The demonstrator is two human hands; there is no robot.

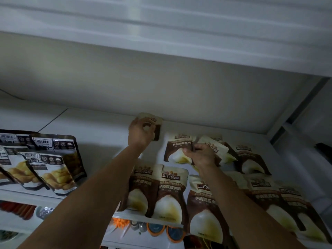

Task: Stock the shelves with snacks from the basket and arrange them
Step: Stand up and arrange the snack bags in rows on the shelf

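I see left hand (142, 134) gripping a cream-and-brown pouch (152, 118) at far shelf back; right hand (201, 155) pinches a matching second pouch (215, 147).

A white upper shelf (161, 44) overhangs a pale, dimly lit back wall (143, 83); dark upright (294, 114) at right.

The shelf (100, 126) is plain white. Across its right half the pouches (170, 193) are cream at the top and dark brown through the middle with pale lettering, and carry a rounded white-and-yellow picture low down. The rear pouch (156, 121) in the left grip (141, 133), at the shelf's back, shows the same cream and brown. So does the tilted pouch (213, 146) in the right grip (201, 155). At the shelf's left end the bags (52, 169) are black-edged with white panels and yellow nut pictures. Below the shelf sit orange-rimmed lids (156, 229).
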